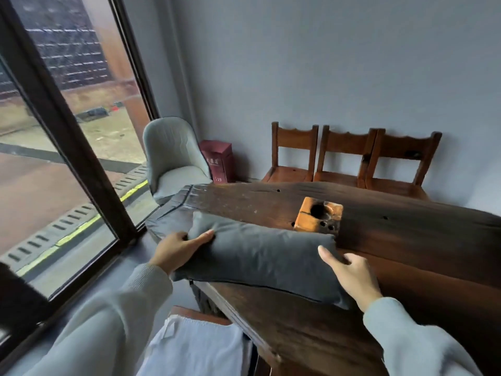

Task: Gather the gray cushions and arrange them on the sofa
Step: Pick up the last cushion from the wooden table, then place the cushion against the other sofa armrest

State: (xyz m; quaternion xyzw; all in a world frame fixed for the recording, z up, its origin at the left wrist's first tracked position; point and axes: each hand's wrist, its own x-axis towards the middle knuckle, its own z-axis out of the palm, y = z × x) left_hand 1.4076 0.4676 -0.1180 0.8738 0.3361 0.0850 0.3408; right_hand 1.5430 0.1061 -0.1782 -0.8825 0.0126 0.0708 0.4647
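Note:
A dark gray cushion [260, 259] lies across the near left corner of a dark wooden table [406, 240]. My left hand [176, 249] grips its left end, thumb on top. On its right end rests my right hand [352, 275], fingers spread over the fabric. A second gray cushion [170, 215] lies behind it at the table's far left end, partly hidden by the first. No sofa is in view.
A pale upholstered chair [173, 156] stands by the large window [54, 158]. A red box [219, 164] sits in the corner. Three wooden chairs [349, 161] line the wall. An orange wooden block [318, 217] sits on the table. White cloth [195, 348] lies below.

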